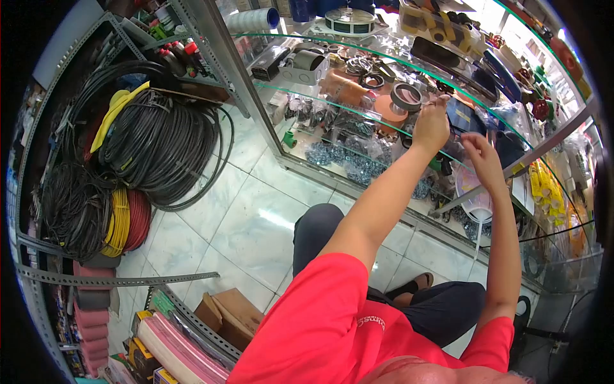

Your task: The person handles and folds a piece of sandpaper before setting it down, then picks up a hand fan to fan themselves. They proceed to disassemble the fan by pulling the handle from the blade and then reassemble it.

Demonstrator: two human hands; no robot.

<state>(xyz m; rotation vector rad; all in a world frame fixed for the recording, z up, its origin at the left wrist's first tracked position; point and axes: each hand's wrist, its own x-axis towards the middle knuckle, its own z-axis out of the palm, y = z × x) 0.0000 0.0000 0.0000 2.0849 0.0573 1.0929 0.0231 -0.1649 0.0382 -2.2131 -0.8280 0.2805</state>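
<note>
My left hand (432, 125) reaches into the glass display case (281, 150), its fingers bent together at the tips. Right beside those fingers is a dark ring-shaped roll (405, 96), which looks like tape. What the fingers hold, if anything, I cannot tell. To the right, my right hand (484, 161) is raised at the case with its fingers loosely curved and apart from the thumb. A dark blue flat item (465, 114) lies behind the two hands. An orange round piece (389, 110) sits just below the dark roll.
Glass shelves hold packed small hardware, with bagged screws (332, 155) low down. Large coils of black hose (157, 144) stand at left beside yellow (117, 224) and red coils (137, 221). A perforated metal rail (121, 280) juts over the tiled floor near a cardboard box (236, 313).
</note>
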